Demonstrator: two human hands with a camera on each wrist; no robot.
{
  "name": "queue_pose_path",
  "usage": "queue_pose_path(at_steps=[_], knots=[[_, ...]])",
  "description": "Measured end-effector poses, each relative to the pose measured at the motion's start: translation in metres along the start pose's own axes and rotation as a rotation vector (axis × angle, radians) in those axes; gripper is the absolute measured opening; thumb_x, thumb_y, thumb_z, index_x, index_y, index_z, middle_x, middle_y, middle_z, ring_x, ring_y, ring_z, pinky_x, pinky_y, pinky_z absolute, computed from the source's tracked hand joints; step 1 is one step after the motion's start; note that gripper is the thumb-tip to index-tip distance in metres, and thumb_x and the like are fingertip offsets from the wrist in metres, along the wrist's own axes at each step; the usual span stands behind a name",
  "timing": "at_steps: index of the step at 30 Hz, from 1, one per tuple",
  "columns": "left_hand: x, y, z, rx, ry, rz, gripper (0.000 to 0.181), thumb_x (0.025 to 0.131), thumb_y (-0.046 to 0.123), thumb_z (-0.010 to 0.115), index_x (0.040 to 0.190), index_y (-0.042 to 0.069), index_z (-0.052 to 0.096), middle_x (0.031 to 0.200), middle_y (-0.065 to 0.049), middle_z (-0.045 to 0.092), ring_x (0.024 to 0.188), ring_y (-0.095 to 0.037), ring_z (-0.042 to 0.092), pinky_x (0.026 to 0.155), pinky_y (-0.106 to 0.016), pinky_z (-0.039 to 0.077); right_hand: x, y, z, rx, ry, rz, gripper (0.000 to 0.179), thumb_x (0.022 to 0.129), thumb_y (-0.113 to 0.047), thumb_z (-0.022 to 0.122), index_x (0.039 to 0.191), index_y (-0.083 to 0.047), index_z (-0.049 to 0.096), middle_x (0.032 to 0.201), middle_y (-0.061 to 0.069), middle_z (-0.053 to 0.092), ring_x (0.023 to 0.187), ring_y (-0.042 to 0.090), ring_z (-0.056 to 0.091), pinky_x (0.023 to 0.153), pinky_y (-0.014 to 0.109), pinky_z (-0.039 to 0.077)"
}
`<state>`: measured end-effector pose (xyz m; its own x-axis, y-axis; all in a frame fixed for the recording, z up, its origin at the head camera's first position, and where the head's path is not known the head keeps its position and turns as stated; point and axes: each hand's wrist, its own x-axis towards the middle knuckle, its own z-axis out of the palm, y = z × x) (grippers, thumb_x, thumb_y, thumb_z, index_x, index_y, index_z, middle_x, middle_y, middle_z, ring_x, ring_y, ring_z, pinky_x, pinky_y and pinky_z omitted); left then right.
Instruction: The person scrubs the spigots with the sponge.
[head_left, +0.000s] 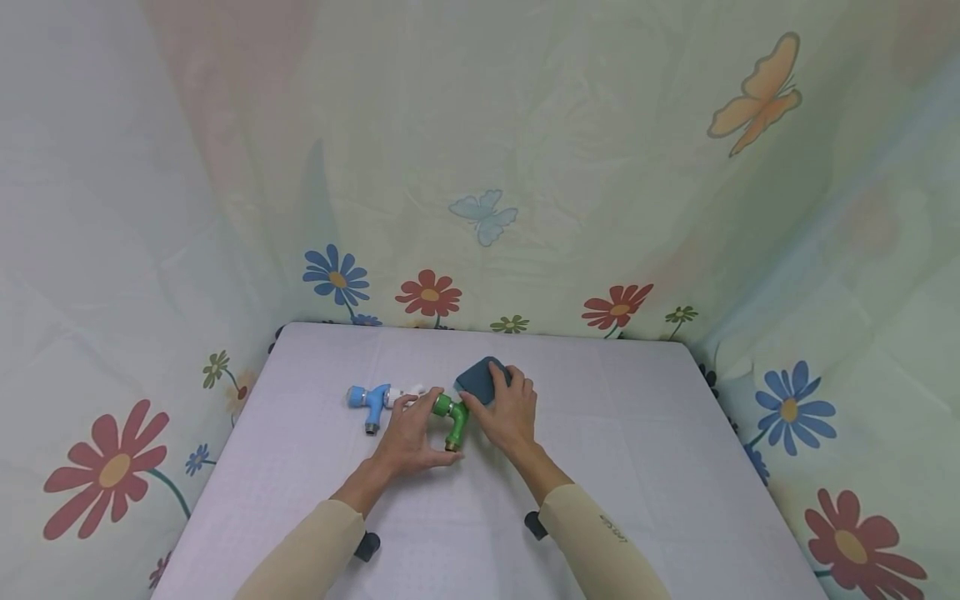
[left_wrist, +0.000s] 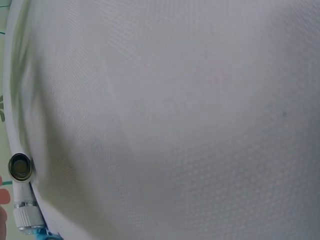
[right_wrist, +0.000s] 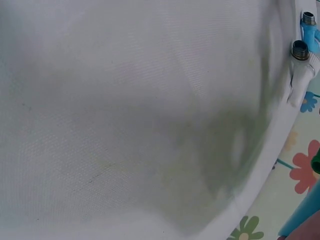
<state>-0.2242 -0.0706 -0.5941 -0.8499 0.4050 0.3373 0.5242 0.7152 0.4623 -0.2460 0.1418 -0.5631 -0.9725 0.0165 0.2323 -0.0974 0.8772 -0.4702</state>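
Near the middle of the table, my left hand [head_left: 408, 437] holds a green plastic tap [head_left: 456, 423], fingers at its upper end and thumb by its threaded metal end. My right hand [head_left: 510, 410] grips a flat dark teal pad [head_left: 476, 379], perhaps a cloth or sponge, just beyond the green tap. A blue tap [head_left: 371, 400] lies left of the left hand. Between them sits a white tap [head_left: 405, 393], partly hidden by the left fingers in the head view. The right wrist view catches the white tap [right_wrist: 301, 75] and the pad's blue-teal edge [right_wrist: 306, 210] at its right side.
A white textured cloth covers the table [head_left: 615, 467]. Black pieces at the wrists [head_left: 367, 547] show below the forearms. Behind and beside the table hangs a curtain [head_left: 585, 167] printed with flowers and butterflies.
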Motion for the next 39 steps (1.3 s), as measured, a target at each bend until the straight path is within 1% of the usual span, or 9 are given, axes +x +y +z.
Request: queue_pose_path(at_steps=[5,9,14,19,21,26,34,36,39], knots=[[0.002,0.0,0.0,0.002,0.013,-0.019,0.112,0.068,0.065,0.089,0.154,0.013,0.04,0.138,-0.005,0.069,0.124,-0.018,0.064,0.12,-0.051,0.034,0.0,0.0,0.001,0.04,0.037,-0.01,0.09,0.091,-0.068,0.065,0.16,-0.016,0.039,0.156,0.022,0.039,0.132,0.039,0.043,0.111,0.055,0.039],[0.003,0.001,-0.002,-0.029,0.025,-0.061,0.11,0.067,0.061,0.091,0.153,0.013,0.041,0.136,-0.004,0.069,0.125,-0.02,0.064,0.121,-0.052,0.034,-0.001,0.0,0.002,0.109,0.061,-0.005,0.095,0.093,-0.066,0.064,0.163,-0.014,0.028,0.156,0.02,0.038,0.134,0.038,0.043,0.111,0.054,0.042],[0.005,0.001,-0.004,-0.084,0.053,-0.151,0.106,0.067,0.056,0.094,0.15,0.015,0.043,0.137,-0.003,0.068,0.129,-0.024,0.062,0.12,-0.057,0.035,-0.003,0.003,0.001,0.2,0.088,0.023,0.096,0.095,-0.063,0.063,0.165,-0.012,0.02,0.158,0.02,0.036,0.138,0.037,0.041,0.112,0.055,0.045],[0.004,0.001,-0.004,-0.178,0.112,-0.261,0.111,0.066,0.05,0.097,0.152,0.009,0.039,0.142,-0.01,0.063,0.133,-0.03,0.056,0.118,-0.062,0.036,-0.004,0.008,0.002,0.25,0.102,0.037,0.092,0.096,-0.058,0.065,0.163,-0.009,0.024,0.156,0.021,0.037,0.137,0.037,0.041,0.109,0.056,0.046],[0.003,0.001,-0.005,-0.209,0.134,-0.282,0.112,0.066,0.049,0.097,0.153,0.007,0.039,0.143,-0.013,0.062,0.133,-0.032,0.054,0.118,-0.063,0.036,-0.005,0.009,0.003,0.249,0.091,0.05,0.09,0.095,-0.057,0.066,0.162,-0.01,0.027,0.155,0.022,0.039,0.136,0.037,0.042,0.108,0.056,0.047],[0.003,0.0,-0.003,-0.224,0.14,-0.297,0.113,0.068,0.052,0.095,0.154,0.008,0.037,0.147,-0.013,0.059,0.135,-0.035,0.05,0.115,-0.063,0.039,-0.007,0.011,0.007,0.232,0.039,0.071,0.087,0.094,-0.052,0.068,0.16,-0.011,0.032,0.154,0.021,0.04,0.134,0.037,0.043,0.105,0.056,0.048],[0.001,0.0,-0.003,-0.245,0.136,-0.315,0.118,0.07,0.065,0.089,0.158,0.013,0.031,0.153,-0.013,0.054,0.14,-0.037,0.046,0.112,-0.062,0.045,-0.012,0.009,0.013,0.254,-0.058,0.016,0.083,0.091,-0.046,0.067,0.16,-0.013,0.035,0.157,0.019,0.039,0.132,0.036,0.044,0.1,0.056,0.051],[0.001,0.001,-0.004,-0.245,0.131,-0.306,0.119,0.071,0.067,0.087,0.16,0.014,0.029,0.154,-0.013,0.053,0.141,-0.039,0.046,0.111,-0.064,0.045,-0.013,0.008,0.014,0.263,-0.078,0.002,0.083,0.091,-0.047,0.066,0.161,-0.014,0.034,0.157,0.018,0.039,0.133,0.035,0.044,0.101,0.055,0.051],[0.002,0.002,-0.005,-0.241,0.115,-0.27,0.118,0.074,0.067,0.085,0.163,0.017,0.027,0.157,-0.012,0.052,0.142,-0.038,0.048,0.114,-0.066,0.041,-0.014,0.007,0.015,0.278,-0.096,-0.008,0.083,0.092,-0.047,0.066,0.161,-0.016,0.034,0.158,0.017,0.038,0.135,0.034,0.043,0.103,0.055,0.051]])
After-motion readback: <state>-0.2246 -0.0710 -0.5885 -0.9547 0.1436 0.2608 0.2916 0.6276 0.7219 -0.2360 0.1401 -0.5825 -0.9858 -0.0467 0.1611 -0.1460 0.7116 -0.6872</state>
